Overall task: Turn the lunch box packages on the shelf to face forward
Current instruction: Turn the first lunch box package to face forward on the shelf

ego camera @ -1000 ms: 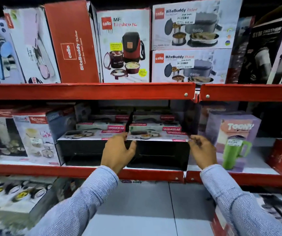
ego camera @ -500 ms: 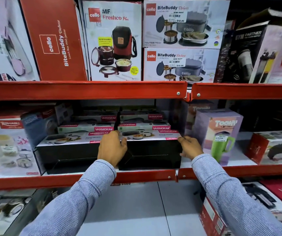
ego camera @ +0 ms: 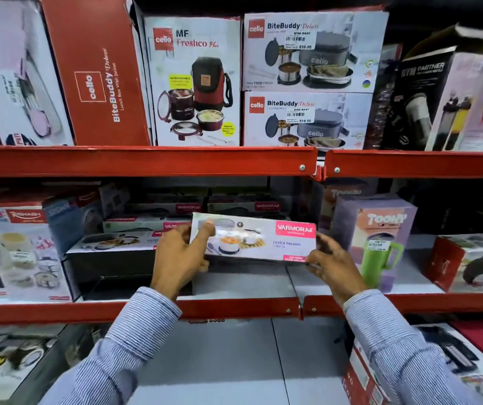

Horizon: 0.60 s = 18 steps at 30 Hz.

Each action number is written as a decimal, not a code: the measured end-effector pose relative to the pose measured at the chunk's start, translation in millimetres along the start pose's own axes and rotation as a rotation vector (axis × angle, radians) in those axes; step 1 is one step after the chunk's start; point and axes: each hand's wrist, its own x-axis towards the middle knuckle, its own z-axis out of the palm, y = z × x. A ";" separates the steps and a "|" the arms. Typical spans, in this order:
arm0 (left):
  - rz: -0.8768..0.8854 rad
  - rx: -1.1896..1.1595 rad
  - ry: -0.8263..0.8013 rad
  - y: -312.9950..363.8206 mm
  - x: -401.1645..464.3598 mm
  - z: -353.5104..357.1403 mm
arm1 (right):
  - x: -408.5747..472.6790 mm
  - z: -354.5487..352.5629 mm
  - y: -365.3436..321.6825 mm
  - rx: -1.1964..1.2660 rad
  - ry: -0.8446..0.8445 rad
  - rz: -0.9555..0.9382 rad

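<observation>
A Varmora lunch box package (ego camera: 259,239) is held just above the middle shelf (ego camera: 234,309), tilted so its printed picture face points toward me. My left hand (ego camera: 180,255) grips its left end, thumb on the front. My right hand (ego camera: 332,266) grips its lower right corner. To its left another Varmora package (ego camera: 111,258) lies flat with its black side to the front and its picture face up. More Varmora boxes (ego camera: 190,209) are stacked behind, lying flat.
The top shelf (ego camera: 147,160) carries Cello lunch box cartons (ego camera: 307,51), one red carton (ego camera: 94,74) showing its side. A Toony mug box (ego camera: 376,238) stands right of my right hand. A Rishabh box (ego camera: 21,249) stands at left. Boxes sit on the floor below.
The right-hand Varmora package was lying flat with its black side forward. Both hands have lifted it and tipped it so its picture face now points forward.
</observation>
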 end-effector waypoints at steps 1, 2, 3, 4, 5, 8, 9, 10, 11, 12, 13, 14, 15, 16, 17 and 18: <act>-0.057 -0.064 -0.007 3.3 -3.4 -0.6 | -1.1 -3.1 3.9 0.020 0.007 -0.012; -0.122 -0.117 -0.010 5.1 -5.4 -0.6 | -2.7 -5.9 7.1 0.047 0.008 -0.024; -0.185 -0.155 -0.019 7.7 -8.3 -0.4 | -4.1 -9.6 11.2 0.065 0.005 -0.041; -0.229 -0.173 -0.035 8.4 -10.2 -0.4 | -6.5 -12.4 13.2 0.074 -0.001 -0.061; -0.249 -0.182 -0.051 8.6 -11.6 -0.5 | -7.2 -15.7 15.4 0.084 0.004 -0.076; -0.287 -0.209 -0.077 5.3 -15.0 -1.8 | -10.7 -22.9 15.9 0.154 0.018 -0.089; -0.290 -0.216 -0.069 3.3 -15.5 -0.8 | -12.2 -24.4 14.6 0.187 0.014 -0.077; -0.282 -0.209 -0.062 0.5 -15.5 0.2 | -12.7 -25.7 14.1 0.210 0.019 -0.064; -0.272 -0.193 -0.051 -2.0 -15.2 1.4 | -12.6 -26.7 13.8 0.225 0.031 -0.059; -0.263 -0.174 -0.039 -4.3 -14.6 3.3 | -13.0 -27.5 12.9 0.229 0.039 -0.064; -0.254 -0.162 -0.022 -6.5 -13.8 5.6 | -13.0 -28.3 12.4 0.228 0.045 -0.069; -0.245 -0.148 -0.003 -8.5 -12.5 7.3 | -13.2 -29.1 11.2 0.220 0.043 -0.076; -0.236 -0.136 0.014 -8.5 -12.4 9.0 | -12.8 -30.3 10.5 0.214 0.038 -0.081; -0.225 -0.131 0.021 -11.0 -10.5 9.7 | -12.0 -31.0 10.0 0.204 0.031 -0.084; -0.211 -0.128 0.016 -14.4 -7.9 10.0 | -12.0 -31.5 8.6 0.204 0.018 -0.087; -0.203 -0.127 0.002 -18.6 -5.2 9.3 | -11.3 -32.5 8.5 0.205 0.011 -0.088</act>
